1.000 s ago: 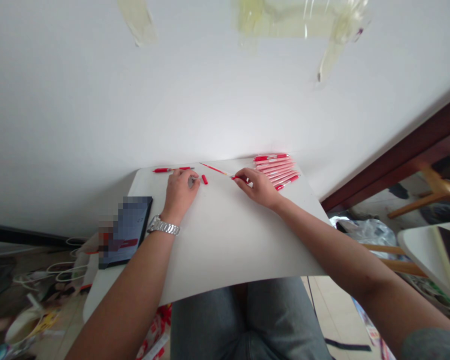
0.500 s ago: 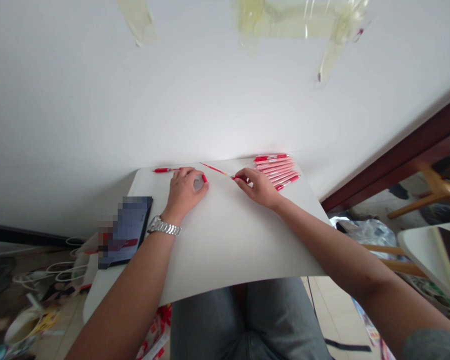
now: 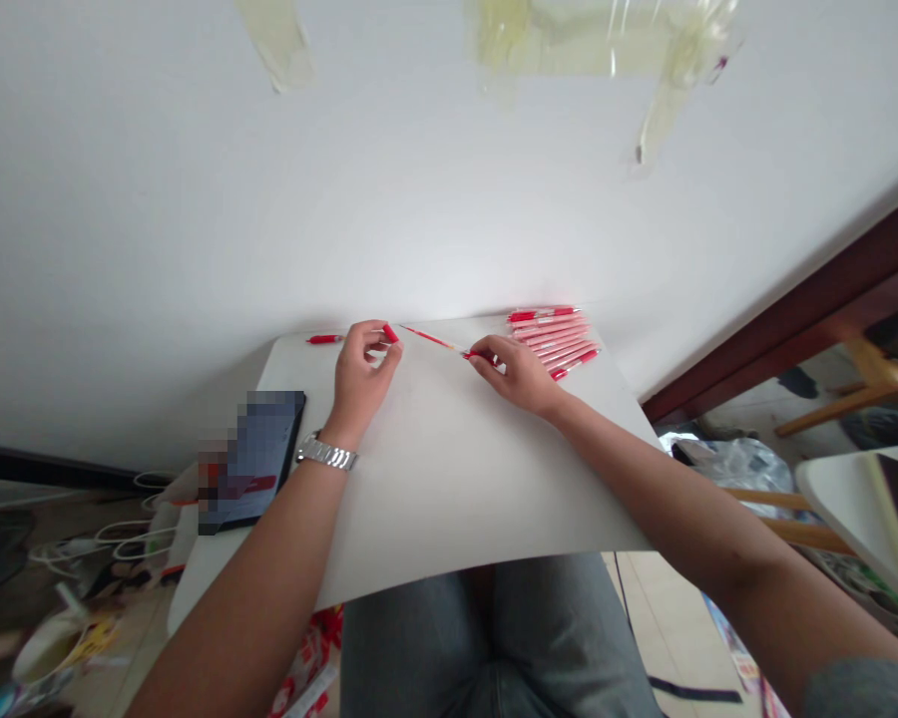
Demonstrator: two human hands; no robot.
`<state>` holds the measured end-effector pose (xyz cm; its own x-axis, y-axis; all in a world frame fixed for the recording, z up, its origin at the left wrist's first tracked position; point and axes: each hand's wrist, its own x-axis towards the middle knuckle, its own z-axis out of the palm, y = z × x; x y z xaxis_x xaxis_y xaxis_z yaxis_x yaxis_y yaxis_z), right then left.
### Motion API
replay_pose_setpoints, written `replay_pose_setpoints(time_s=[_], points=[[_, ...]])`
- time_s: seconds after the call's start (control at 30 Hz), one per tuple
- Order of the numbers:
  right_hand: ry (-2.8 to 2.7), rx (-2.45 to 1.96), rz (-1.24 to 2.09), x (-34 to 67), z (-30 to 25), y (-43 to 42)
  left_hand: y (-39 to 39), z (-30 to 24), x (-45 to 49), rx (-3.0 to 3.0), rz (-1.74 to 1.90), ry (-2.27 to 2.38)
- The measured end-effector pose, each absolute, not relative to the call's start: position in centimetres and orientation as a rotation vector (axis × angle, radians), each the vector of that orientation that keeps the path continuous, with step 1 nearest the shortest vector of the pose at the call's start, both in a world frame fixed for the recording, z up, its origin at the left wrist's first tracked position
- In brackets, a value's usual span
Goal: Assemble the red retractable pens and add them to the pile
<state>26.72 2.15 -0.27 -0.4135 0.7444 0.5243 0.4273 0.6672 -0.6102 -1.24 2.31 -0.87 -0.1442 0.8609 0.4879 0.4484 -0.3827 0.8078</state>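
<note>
While the left hand pinches a red grip sleeve, the right hand holds a pen barrel, refill leftward of it; assembly seemingly calls for careful alignment.

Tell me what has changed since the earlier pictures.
The left hand has taken hold of the short red cylinder, which lay on the white tabletop, and moved it left and toward the white wall. The right hand stays closed at the end of the thin red rod; the red and pink pens lie as before.
</note>
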Motion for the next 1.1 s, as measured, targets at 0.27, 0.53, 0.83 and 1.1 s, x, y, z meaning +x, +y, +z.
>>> replay_pose_setpoints(time_s=[0.27,0.53,0.83,1.1], points=[[-2.08,-0.899,0.485,26.8,-0.5,2.2,2.6,-0.7,-0.9,1.296,1.717,1.206],[-2.096,-0.897,0.473,26.8,-0.6,2.3,2.1,0.3,-0.3,1.216,1.653,1.159],[-2.107,-0.905,0.487,26.8,-0.6,2.2,1.6,0.7,0.0,1.245,1.616,1.087],[-2.1,-0.916,0.491,26.7,-0.6,2.2,1.7,0.1,0.0,1.305,1.624,1.041]])
